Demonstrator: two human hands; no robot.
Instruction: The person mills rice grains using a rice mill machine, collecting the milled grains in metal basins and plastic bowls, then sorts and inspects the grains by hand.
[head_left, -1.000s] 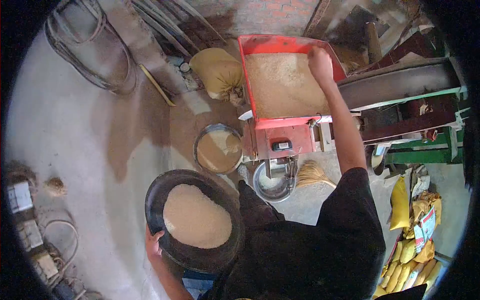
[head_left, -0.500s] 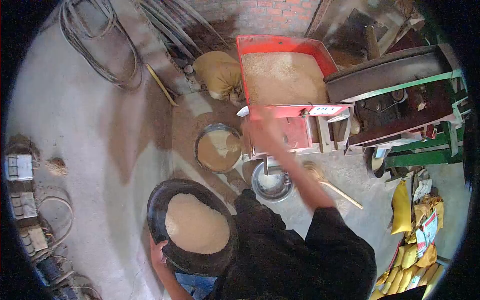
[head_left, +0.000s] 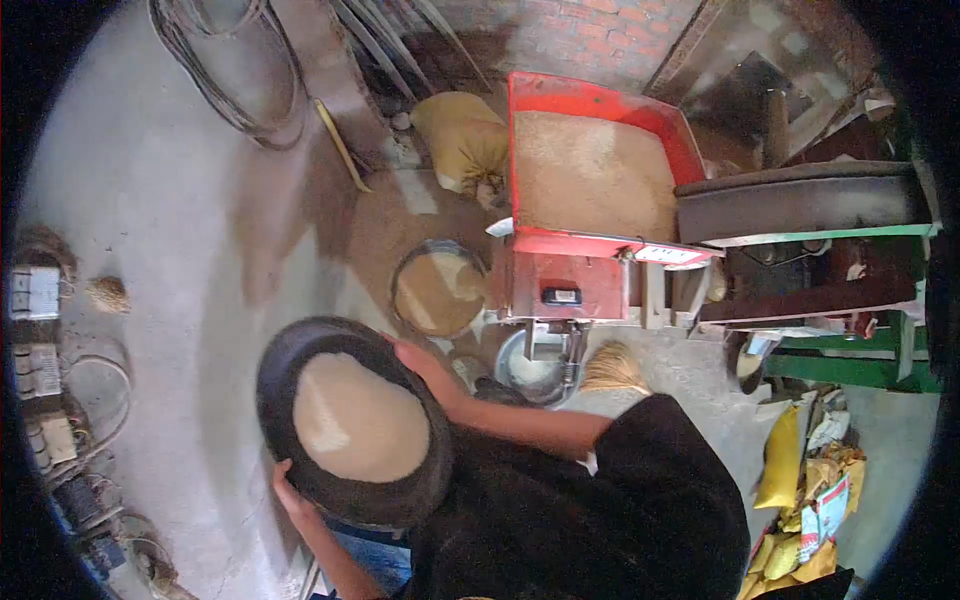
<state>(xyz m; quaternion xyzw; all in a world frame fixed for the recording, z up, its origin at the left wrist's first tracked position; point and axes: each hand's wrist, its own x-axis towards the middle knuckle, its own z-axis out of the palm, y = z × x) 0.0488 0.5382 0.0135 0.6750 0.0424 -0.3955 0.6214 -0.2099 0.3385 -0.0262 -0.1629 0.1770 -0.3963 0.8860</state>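
A round black basin (head_left: 275,370) holding a heap of pale grain (head_left: 365,420) is held in front of my body, at the lower left of the view. My left hand (head_left: 290,487) grips its lower left rim. On the upper right rim lies my right hand (head_left: 422,368), closed round the edge. Beyond the basin, a dark-rimmed pan (head_left: 440,290) of tan grain or powder stands on the floor, and a metal bowl (head_left: 535,370) with pale contents sits under the red machine (head_left: 570,280).
A red hopper (head_left: 600,240) full of grain tops the machine. A tied sack (head_left: 455,135) stands by the wall. Right are a green-framed machine (head_left: 815,200), a straw broom (head_left: 615,370) and yellow bags (head_left: 782,460). Electrical boxes (head_left: 38,292) and a coiled hose (head_left: 250,125) lie left.
My right hand has come down from the red machine to the basin's rim. The basin has shifted slightly left and up in view. A small black object now shows on the machine's red surface.
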